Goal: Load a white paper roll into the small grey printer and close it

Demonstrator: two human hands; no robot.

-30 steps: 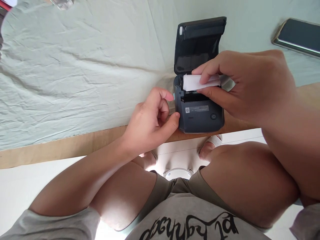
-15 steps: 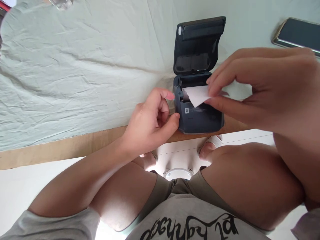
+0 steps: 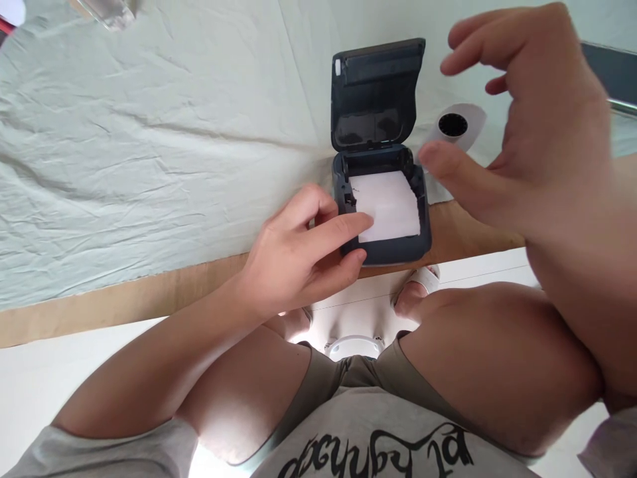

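A dark blue portable receipt printer (image 3: 398,252) sits at the table's near edge with its lid (image 3: 375,96) raised. White paper (image 3: 393,202) with a ragged edge lies flat across its opening and front. My left hand (image 3: 303,252) is at the printer's left side, index fingertip pressing the paper and thumb against the near left corner. My right hand (image 3: 527,126) hangs above the table to the right, fingers apart and holding nothing. Just beyond its thumb is a white paper roll (image 3: 470,126) with a dark core, partly blurred.
A pale green cloth (image 3: 174,146) with wrinkles covers the table, leaving a brown wooden edge (image 3: 124,285) bare. A phone (image 3: 610,73) lies at the right, partly behind my right hand. A clear object (image 3: 112,12) is cut off at the upper left.
My right hand has let go of the paper, moved up and right, and spread its fingers. The paper now lies flat. My left index finger has moved onto it. The roll has come into view.
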